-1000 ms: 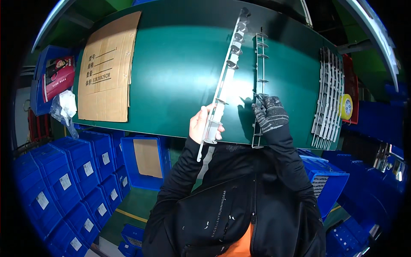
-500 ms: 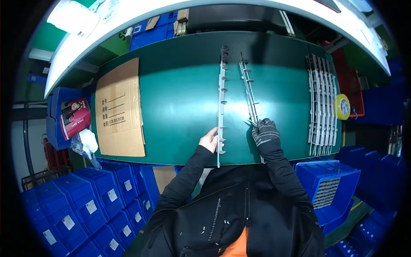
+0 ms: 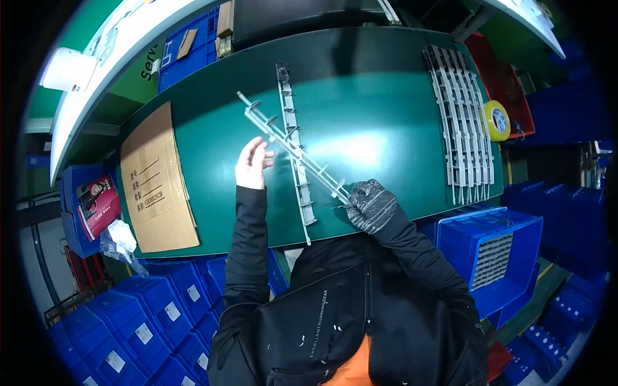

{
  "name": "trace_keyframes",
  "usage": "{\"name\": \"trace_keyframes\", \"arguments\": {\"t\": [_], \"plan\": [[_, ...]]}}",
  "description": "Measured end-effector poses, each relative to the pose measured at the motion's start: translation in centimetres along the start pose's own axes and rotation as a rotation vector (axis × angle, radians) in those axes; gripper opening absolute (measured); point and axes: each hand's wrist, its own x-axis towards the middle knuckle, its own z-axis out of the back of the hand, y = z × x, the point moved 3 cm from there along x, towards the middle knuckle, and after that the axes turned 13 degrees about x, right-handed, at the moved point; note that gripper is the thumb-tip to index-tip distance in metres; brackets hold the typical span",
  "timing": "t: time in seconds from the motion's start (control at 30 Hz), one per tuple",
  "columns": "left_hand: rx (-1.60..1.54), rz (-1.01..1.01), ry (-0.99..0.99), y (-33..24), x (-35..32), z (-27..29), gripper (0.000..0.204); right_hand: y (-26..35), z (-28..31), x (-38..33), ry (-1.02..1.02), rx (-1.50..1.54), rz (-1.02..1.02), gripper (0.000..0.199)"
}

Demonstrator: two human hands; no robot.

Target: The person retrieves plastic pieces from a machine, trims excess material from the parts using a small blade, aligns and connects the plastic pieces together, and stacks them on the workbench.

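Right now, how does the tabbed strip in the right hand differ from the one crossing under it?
Angle: the held strip slants up to the left; the lower strip runs nearly straight away from the person.
Support: the gloved right hand grips the held strip's near end; the lower strip lies on the green table.
Shared: both are long, narrow, pale and lined with rounded tabs.

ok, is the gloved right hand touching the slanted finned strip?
Touching. The head view shows the gloved right hand closed on the near end of the slanted finned strip.
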Motion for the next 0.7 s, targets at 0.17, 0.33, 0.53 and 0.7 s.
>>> {"name": "trace_keyframes", "arguments": {"t": [0.17, 0.33, 0.53, 0.7], "plan": [[-0.304, -0.061, -0.125, -1.9, -0.3, 0.9, 0.028, 1.1, -0.3, -1.5, 0.095, 0.02, 0.095, 0.017], [-0.417, -0.239, -0.265, -6.4, -2.8, 2.3, 0.022, 3.1, 0.1, -2.1, 0.133, 0.064, 0.186, 0.02], [-0.298, -0.62, -0.243, -19.8, -7.9, 6.8, 0.017, 0.9, 3.1, -3.0, -0.562, 0.666, -0.023, 0.024], [0.289, -0.494, -0.101, -22.0, -11.0, 2.3, 0.016, 1.7, 3.0, -2.0, -0.085, 0.704, -0.222, 0.035]]}}
